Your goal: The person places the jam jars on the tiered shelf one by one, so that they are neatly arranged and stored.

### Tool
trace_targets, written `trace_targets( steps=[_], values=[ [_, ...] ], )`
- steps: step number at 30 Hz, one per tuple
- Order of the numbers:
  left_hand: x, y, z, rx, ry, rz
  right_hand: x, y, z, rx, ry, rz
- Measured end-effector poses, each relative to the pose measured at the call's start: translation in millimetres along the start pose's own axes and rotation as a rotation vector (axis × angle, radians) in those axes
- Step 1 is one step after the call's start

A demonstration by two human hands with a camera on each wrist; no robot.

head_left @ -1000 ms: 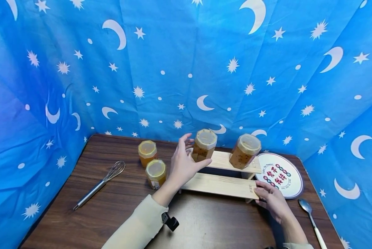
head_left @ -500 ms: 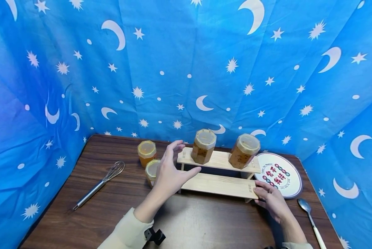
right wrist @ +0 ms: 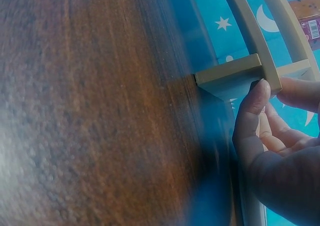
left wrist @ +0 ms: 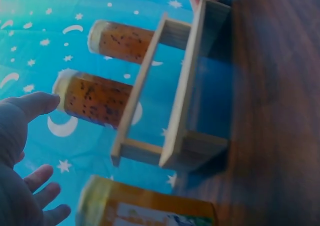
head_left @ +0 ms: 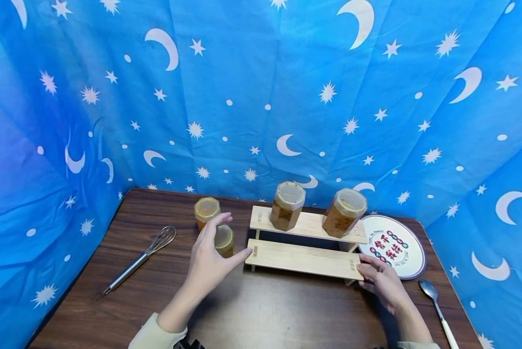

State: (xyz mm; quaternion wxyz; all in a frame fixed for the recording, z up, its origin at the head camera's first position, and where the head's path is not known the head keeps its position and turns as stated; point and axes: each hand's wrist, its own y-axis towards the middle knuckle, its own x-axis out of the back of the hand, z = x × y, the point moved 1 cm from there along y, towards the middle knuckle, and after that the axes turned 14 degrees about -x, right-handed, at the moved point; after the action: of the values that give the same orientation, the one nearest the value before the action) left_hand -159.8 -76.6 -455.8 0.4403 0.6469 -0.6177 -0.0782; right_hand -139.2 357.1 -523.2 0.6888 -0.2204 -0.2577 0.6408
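Observation:
A two-step wooden rack stands on the table, with two jam jars of speckled brown filling on its upper board: the left jar and the right jar. My right hand pinches the right end of the lower board between thumb and fingers, as the right wrist view shows. My left hand holds nothing, its thumb and fingers spread beside a yellow-lidded jar, which it partly hides. Just behind is another yellow jar. An orange jar with a label appears below the left hand's fingers in the left wrist view.
A metal whisk lies on the left of the dark wooden table. On the right are an oval white plate with printed lettering and a spoon. A blue moon-and-star cloth hangs around the back and sides.
My left hand has let go of the left jar on the upper board and moved left and toward me, to the yellow jars. The right hand stays at the lower board's end.

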Motion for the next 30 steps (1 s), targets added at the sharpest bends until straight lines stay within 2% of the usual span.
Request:
trace_targets(
  steps=[3,7,12,22,27,30],
  values=[
    [3.0,-8.1,5.6,0.004,0.022,-0.024,-1,-0.5,-1,-0.003,0.006,-0.002],
    [4.1,-17.7,15.3,0.021,0.024,-0.09,-1,-1.0,-1,-0.005,0.016,-0.004],
    [1.8,-28.3,26.7,0.089,0.008,-0.155,-1,-0.5,-1,0.001,0.026,0.001],
    [-14.7,-47.0,51.8,0.285,-0.113,-0.188,-1,-0.5,-1,-0.01,0.028,0.002],
    [-20.9,-54.0,63.8,0.339,-0.2,-0.176,-1,0.0,-2,-0.004,0.031,-0.002],
    [-23.0,-56.5,69.6,0.354,-0.248,-0.192,-1,0.3,-3,-0.002,0.031,0.001]
  ],
)
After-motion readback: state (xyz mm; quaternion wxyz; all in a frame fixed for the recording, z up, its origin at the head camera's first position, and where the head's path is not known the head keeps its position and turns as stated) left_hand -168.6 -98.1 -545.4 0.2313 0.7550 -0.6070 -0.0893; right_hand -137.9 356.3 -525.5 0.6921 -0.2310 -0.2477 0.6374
